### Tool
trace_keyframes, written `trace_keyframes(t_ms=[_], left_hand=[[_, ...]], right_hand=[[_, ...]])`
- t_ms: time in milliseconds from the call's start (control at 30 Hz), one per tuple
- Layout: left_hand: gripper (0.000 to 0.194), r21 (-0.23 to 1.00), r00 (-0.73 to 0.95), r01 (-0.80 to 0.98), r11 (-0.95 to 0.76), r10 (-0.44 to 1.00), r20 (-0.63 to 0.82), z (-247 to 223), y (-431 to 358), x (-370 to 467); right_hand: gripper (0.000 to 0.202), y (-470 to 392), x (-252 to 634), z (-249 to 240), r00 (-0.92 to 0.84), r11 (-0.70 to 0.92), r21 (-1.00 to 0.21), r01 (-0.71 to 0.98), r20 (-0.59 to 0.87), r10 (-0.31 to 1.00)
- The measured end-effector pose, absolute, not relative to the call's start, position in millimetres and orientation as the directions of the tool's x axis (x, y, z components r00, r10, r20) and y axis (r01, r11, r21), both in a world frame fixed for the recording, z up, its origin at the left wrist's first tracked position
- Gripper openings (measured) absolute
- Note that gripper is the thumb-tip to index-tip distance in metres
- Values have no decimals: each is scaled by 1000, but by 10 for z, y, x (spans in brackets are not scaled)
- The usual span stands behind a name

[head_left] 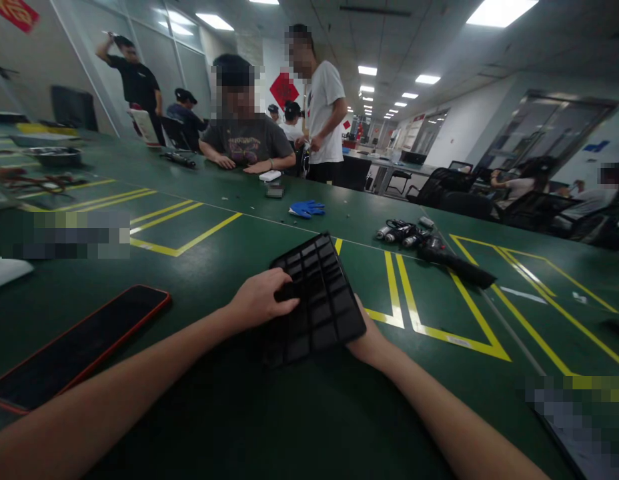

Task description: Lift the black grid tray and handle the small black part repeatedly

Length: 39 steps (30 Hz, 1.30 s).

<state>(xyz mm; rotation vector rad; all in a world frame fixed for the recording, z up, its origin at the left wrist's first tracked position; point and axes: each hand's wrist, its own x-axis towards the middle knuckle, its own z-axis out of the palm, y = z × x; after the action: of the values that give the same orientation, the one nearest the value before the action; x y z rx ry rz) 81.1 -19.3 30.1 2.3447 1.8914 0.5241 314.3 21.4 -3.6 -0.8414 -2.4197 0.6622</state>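
Observation:
A black tray divided into several square compartments (pixel 322 293) is held tilted above the green table, in the middle of the head view. My left hand (pixel 262 297) is closed at its left side, with thumb and fingers over the front; the fingertips are partly lost against the dark surface. From the right, my right hand (pixel 367 340) grips the tray's lower right edge, and its fingers are hidden behind it. Whether the compartments contain anything is too dark to see. A phone with a red-orange edge (pixel 84 343) lies left of the tray.
On the green table (pixel 214 267), marked with yellow tape, a blue glove (pixel 307 209) lies beyond the tray. Cabled cylindrical tools (pixel 407 233) are at right, near a long black object (pixel 459 265). A metal bowl (pixel 57 155) stands far left. Across the table sits a person (pixel 247 140).

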Motion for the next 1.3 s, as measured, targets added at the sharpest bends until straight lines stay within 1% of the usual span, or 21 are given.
trace_keyframes(t_ms=[100,167,233,333,400,433,500,533,567,600,633,667,733,833,933,1000,1067,1133,1167,1233,1300], left_hand=[[42,181,-7,983,-26,984,180,314,55,537],[46,104,-115,990,100,981,155,323,199,343],[49,28,-195,981,193,973,122,324,308,170],[51,-28,-263,964,264,964,42,329,416,-21],[53,-15,-269,963,270,963,24,361,447,-75],[52,12,-259,966,259,964,51,387,441,-68],[44,102,-212,975,196,961,180,443,369,34],[39,162,-176,977,138,951,253,460,300,132],[38,220,-130,974,60,939,318,462,211,258],[40,282,-74,959,-30,934,350,444,107,404],[44,347,9,929,-132,942,334,403,-3,560],[47,396,118,887,-239,945,305,342,-111,713],[49,431,320,808,-403,913,254,182,-280,963],[52,443,411,781,-440,896,164,-31,-359,1115],[49,407,424,801,-440,896,134,-69,-333,1098],[46,364,419,816,-448,894,162,9,-378,1105],[47,333,449,810,-483,876,178,129,-517,1161],[50,351,539,758,-550,831,139,248,-724,1250],[52,386,600,713,-586,794,98,297,-831,1295],[57,465,694,629,-624,720,27,369,-1010,1367],[58,516,733,588,-623,680,-13,406,-1113,1405]], right_hand=[[45,401,3370,53,-608,621,-547,562,236,758],[42,554,3564,69,-484,533,-469,704,232,844],[37,692,3735,37,-391,451,-370,812,228,892],[35,816,3879,-43,-346,386,-297,873,179,921],[37,831,3891,-59,-353,388,-255,886,173,920],[39,816,3874,-48,-350,389,-217,896,197,916],[45,734,3797,8,-343,392,-134,910,288,894],[47,664,3739,43,-345,401,-111,909,339,875],[48,574,3668,76,-362,428,-108,897,376,853],[48,465,3589,103,-399,476,-121,871,392,829],[47,342,3503,118,-445,532,-144,834,393,805],[47,210,3416,120,-515,594,-160,788,358,779],[50,-48,3258,91,-639,684,-188,704,253,727],[51,-302,3115,21,-736,747,-212,630,144,662],[49,-309,3108,14,-754,760,-222,611,129,644],[48,-194,3176,50,-740,761,-207,614,183,647],[46,-15,3298,88,-677,733,-155,662,296,674],[46,193,3460,96,-572,660,-90,746,419,705],[46,296,3547,83,-514,605,-68,793,458,725],[48,475,3705,26,-415,487,-33,873,473,777],[49,600,3814,-54,-387,435,-32,900,401,831]])
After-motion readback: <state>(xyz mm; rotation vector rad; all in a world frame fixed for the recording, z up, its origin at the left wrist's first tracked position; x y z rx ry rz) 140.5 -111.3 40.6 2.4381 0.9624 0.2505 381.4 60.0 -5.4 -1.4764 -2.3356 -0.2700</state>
